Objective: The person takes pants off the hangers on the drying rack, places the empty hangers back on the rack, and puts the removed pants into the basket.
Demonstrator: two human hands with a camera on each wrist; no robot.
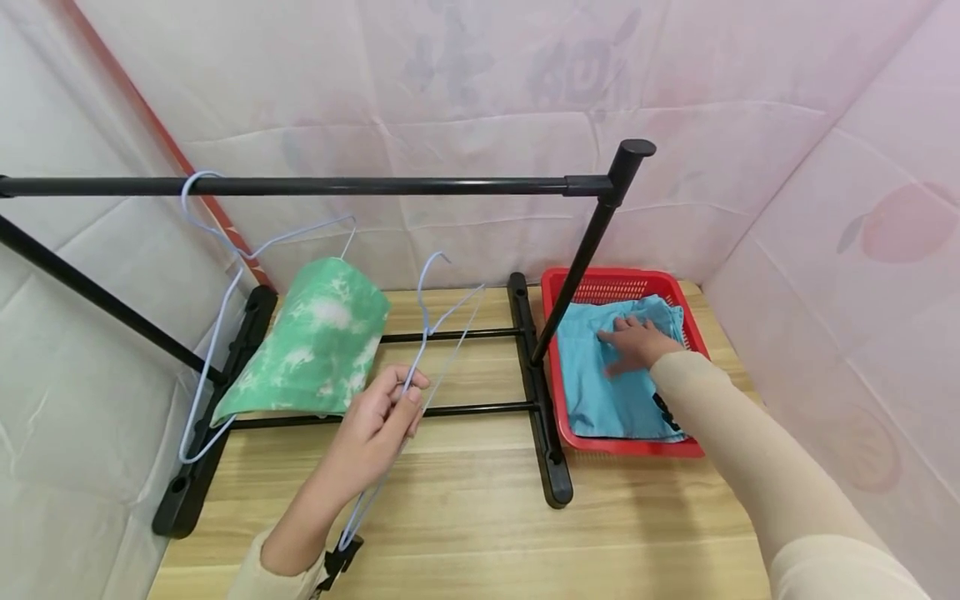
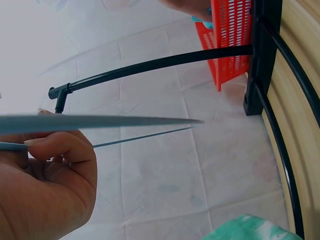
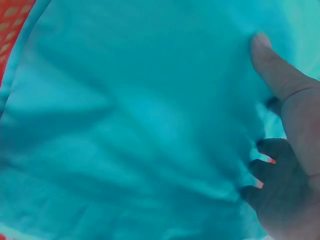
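In the head view my left hand [image 1: 377, 422] pinches a light blue wire hanger [image 1: 425, 321] between thumb and fingers; its hook points upward and no cloth hangs on it. The left wrist view shows the hanger wire [image 2: 145, 137] running past the thumb. To the right, my right hand [image 1: 635, 342] rests on a folded blue cloth garment [image 1: 600, 392] inside a red plastic basket [image 1: 551, 367]. Seen from the right wrist, the thumb [image 3: 275, 67] lies stretched over the fabric, apart from the fingers, whose tips touch the cloth's edge.
A black garment rack [image 1: 390, 186] spans the table [image 1: 450, 508]. From its bar hangs another blue hanger [image 1: 217, 325], carrying a green and white tie-dyed cloth [image 1: 315, 333]. The rack's right foot [image 1: 542, 417] stands beside the basket. White printed sheets [image 1: 480, 100] enclose the table.
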